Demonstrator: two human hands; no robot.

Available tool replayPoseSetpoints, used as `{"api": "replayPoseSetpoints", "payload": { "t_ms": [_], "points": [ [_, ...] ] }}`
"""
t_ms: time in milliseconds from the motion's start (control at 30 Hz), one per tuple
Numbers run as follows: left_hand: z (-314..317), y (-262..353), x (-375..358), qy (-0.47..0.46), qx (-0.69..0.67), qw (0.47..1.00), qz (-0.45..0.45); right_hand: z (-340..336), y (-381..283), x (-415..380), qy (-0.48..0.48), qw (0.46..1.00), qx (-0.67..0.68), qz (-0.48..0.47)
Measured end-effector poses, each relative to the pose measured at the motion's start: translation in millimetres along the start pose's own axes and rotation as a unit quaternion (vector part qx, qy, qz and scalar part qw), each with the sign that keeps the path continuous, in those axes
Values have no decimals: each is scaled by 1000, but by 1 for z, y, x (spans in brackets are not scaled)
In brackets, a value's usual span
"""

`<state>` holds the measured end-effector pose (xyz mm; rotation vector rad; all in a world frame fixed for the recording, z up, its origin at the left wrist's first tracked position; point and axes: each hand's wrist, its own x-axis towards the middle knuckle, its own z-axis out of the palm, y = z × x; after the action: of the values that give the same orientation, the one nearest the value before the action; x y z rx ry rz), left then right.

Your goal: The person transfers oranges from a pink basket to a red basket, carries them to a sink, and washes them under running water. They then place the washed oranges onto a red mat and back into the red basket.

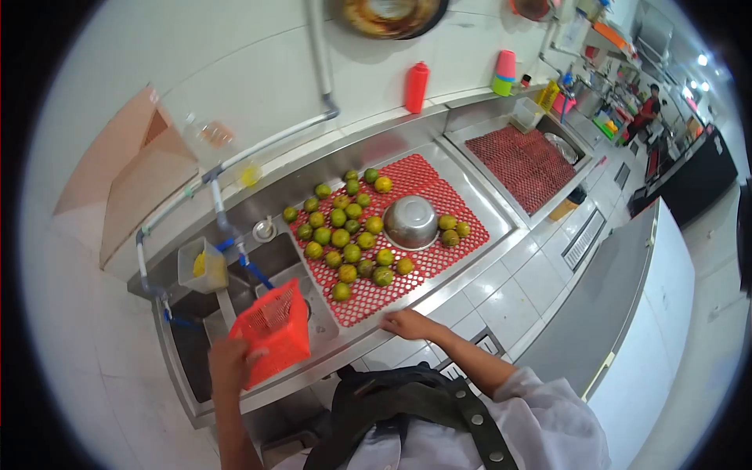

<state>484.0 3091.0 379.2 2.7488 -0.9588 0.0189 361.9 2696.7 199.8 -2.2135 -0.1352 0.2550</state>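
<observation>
Orange basket (274, 330), gripped at its lower corner by left hand (229, 366), tilted over sink (196, 352); right hand (409, 323) flat, fingers together, on counter edge beside red mat (423, 176) of limes (341, 238)

A: Classify the location.

B: Commercial kitchen. Indicators: a long stainless-steel counter (470, 274) with built-in sink (235, 313), white tiled wall (258, 70), exposed wall-mounted water pipe (274, 141), and red perforated draining mats (439, 188).

A: Supporting evidence?

B: A red squeeze bottle (417, 86), stacked cups (505, 72), a hanging pan (389, 16), many limes (345, 235) spread for washing, and another worker (646, 110) at a distant station.
</observation>
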Motion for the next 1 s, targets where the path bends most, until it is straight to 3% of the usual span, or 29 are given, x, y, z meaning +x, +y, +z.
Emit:
{"api": "replayPoseSetpoints", "payload": {
  "t_ms": [33, 67, 100, 133, 167, 233, 300, 400, 500, 567, 600, 633, 700, 767, 800, 833, 900, 967, 1000],
  "points": [
    [21, 6, -14, -32, 9, 999, -5, 4, 33, -38, 35, 999, 20, 1],
    [34, 13, -25, -31, 19, 999, 0, 3, 55, -77, 45, 996, 62, 56],
    [45, 20, -36, -93, 7, 996, 14, -1, 75, -110, 48, 987, 105, 111],
    [49, 33, -42, -157, -6, 987, 27, -11, 93, -139, 50, 987, 113, 107],
    [28, 61, -30, -164, 5, 986, 28, -15, 105, -167, 69, 973, 162, 152],
    [-21, 113, 7, -117, -42, 976, -178, -25, 117, -198, 85, 954, 211, 196],
    [-57, 153, 43, -71, -16, 982, -172, -46, 118, -204, 148, 927, 294, 179],
    [-74, 244, 96, 48, 59, 996, 41, -100, 93, -169, 104, 886, 446, 77],
    [-24, 318, 161, 154, 26, 955, 254, -170, 46, -135, 106, 814, 571, -8],
    [29, 352, 206, 158, 5, 927, 340, -209, 36, -114, 145, 723, 671, -82],
    [54, 370, 223, 67, 64, 935, 342, -224, 34, -106, 188, 685, 696, -109],
    [85, 388, 240, 89, 65, 926, 361, -233, 42, -101, 184, 689, 693, -106],
    [126, 423, 268, 86, 57, 912, 396, -256, 66, -100, 402, 659, 635, 22],
    [136, 432, 294, 66, 35, 912, 404, -285, 96, -122, 401, 689, 596, 97],
    [138, 435, 303, 90, -85, 898, 421, -290, 116, -133, 430, 668, 596, 112],
    [144, 438, 308, 112, -204, 873, 429, -291, 142, -149, 440, 681, 575, 105],
    [164, 397, 339, 111, -300, 892, 319, -304, 160, -190, 462, 680, 545, 165],
    [202, 342, 371, 76, -201, 960, 178, -316, 181, -217, 494, 634, 570, 172],
    [207, 325, 379, 67, -203, 962, 170, -315, 200, -231, 511, 606, 587, 164]
  ]
}}
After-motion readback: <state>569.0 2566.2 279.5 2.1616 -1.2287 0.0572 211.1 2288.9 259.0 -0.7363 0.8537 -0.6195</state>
